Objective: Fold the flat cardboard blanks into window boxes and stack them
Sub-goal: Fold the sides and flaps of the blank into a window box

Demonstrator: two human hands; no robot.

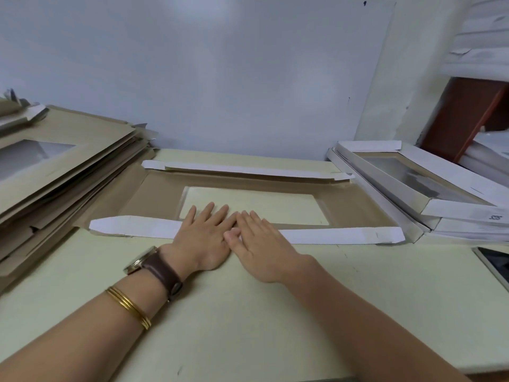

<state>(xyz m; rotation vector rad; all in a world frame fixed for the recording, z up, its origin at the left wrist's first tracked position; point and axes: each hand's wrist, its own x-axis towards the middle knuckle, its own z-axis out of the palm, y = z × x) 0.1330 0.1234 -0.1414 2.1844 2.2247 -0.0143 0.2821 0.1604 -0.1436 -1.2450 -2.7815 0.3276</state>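
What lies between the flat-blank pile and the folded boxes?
Head view: one open blank lies flat on the table there, with the left hand and right hand pressing its near white flap.

A flat cardboard blank lies brown side up on the pale green table, with a rectangular window cut-out at its middle; its near white flap and far white flap are folded inward. To its left is an uneven pile of flat blanks, to its right stacked folded window boxes
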